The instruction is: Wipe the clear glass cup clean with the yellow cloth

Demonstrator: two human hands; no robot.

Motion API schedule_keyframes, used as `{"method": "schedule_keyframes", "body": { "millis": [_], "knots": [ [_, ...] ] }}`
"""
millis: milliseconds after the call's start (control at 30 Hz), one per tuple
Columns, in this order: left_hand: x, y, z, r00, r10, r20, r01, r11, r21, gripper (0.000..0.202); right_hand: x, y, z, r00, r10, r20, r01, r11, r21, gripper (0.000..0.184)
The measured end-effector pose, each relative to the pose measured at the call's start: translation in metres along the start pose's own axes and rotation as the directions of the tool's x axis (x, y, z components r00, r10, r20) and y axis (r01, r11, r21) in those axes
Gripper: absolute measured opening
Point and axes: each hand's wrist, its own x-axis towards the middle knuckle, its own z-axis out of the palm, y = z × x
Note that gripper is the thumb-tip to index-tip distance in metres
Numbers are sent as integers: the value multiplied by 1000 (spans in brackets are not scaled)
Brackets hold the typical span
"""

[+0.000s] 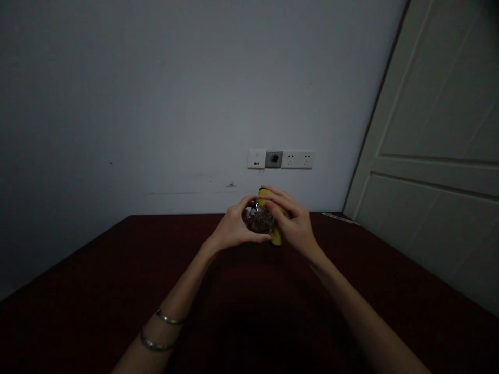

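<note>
My left hand point(236, 224) is wrapped round a clear glass vessel point(260, 219), holding it up above the dark red tabletop; its exact kind is hard to make out in the dim light. In my right hand point(294, 218) is a yellow sponge point(276, 236) with a dark edge, pressed against the glass's right side. Part of the sponge hides behind my right fingers. Two metal bangles point(158, 345) circle my left forearm.
The dark red table point(249, 311) reaches back to a pale wall point(175, 104). Wall sockets and a switch panel point(297, 159) sit just above my hands. A pale panelled door point(436, 171) leans in at the right, with a thin flat strip point(340, 218) near its foot.
</note>
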Motion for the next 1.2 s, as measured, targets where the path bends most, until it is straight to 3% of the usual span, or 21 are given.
{"method": "schedule_keyframes", "body": {
  "millis": [100,200,333,433,500,567,667,767,867,1000,1100,1200],
  "knots": [
    [-1,-2,0,1000,-25,-6,25,999,40,79,-3,-8,-2,973,-180,146,197,973,-116,22],
    [-2,-1,0,1000,-29,-1,29,999,44,77,-3,-9,-3,963,-212,168,233,966,-112,21],
    [-1,4,0,999,34,-11,-33,999,23,79,2,-1,-1,1000,12,0,-12,999,50,18],
    [0,7,1,998,59,12,-59,998,-2,81,5,6,1,962,269,-42,-254,944,213,24],
    [1,8,1,999,41,22,-40,999,-18,81,6,7,2,944,329,-30,-312,918,245,26],
    [1,8,1,1000,11,4,-11,1000,-13,81,5,5,2,965,259,-46,-244,947,208,23],
    [2,8,0,999,-48,-22,49,998,40,76,2,-3,2,999,31,-23,-29,998,50,19],
    [2,4,0,994,-99,-43,102,993,61,66,-2,-11,1,972,-195,134,211,970,-121,21],
    [1,-1,0,993,-108,-58,109,994,29,64,-4,-14,3,935,-273,228,315,933,-175,23],
    [0,-1,0,991,-132,-3,132,991,-34,67,-3,-10,4,992,-92,87,100,991,-92,20],
    [1,0,1,988,-144,50,150,979,-141,72,0,-2,1,996,81,38,-83,995,49,19],
    [1,-1,4,984,-168,62,178,956,-233,72,1,2,-3,993,103,53,-108,989,99,18]
  ]
}}
